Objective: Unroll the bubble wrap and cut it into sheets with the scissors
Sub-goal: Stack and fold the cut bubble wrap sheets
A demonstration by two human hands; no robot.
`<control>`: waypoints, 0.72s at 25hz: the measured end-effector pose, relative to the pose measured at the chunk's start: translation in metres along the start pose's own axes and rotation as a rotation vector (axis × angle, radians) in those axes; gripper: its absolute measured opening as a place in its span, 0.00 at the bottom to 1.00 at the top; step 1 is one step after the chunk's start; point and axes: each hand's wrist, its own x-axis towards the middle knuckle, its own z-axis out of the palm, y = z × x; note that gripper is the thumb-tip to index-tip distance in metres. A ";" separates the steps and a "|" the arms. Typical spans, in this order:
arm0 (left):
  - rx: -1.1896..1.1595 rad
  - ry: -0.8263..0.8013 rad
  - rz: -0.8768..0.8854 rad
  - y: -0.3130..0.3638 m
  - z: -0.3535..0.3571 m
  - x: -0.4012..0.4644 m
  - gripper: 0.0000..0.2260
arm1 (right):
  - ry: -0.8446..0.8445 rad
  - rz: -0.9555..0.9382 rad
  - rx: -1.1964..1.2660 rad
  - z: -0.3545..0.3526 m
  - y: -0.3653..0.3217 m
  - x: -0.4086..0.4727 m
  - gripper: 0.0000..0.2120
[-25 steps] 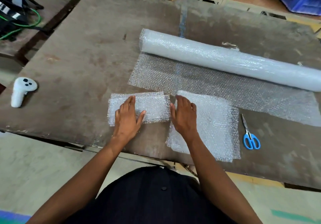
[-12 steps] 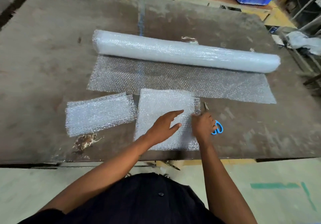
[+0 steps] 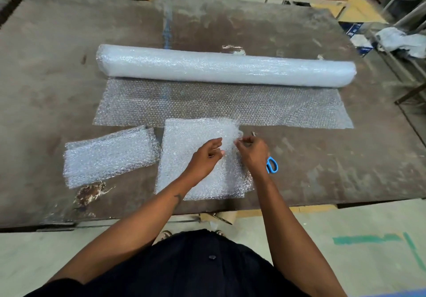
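Both hands' grip on cut sheet (image 3: 198, 149)

clear dotted bubble wrap (image 3: 221, 105), blue-handled scissors (image 3: 272, 165), mottled brown table (image 3: 322, 158).

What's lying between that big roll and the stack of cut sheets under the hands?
In the head view, the unrolled stretch of bubble wrap lies flat between the roll and the stack of cut sheets.
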 end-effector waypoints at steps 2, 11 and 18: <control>-0.075 0.044 -0.033 0.002 0.002 0.006 0.26 | -0.047 -0.151 0.073 0.000 -0.012 -0.005 0.07; -0.370 0.177 -0.298 0.029 -0.027 0.030 0.37 | -0.563 -0.556 -0.146 0.024 -0.065 -0.040 0.35; -0.329 0.212 -0.292 0.040 -0.064 0.030 0.15 | -0.334 -0.490 -0.448 0.042 -0.064 -0.066 0.63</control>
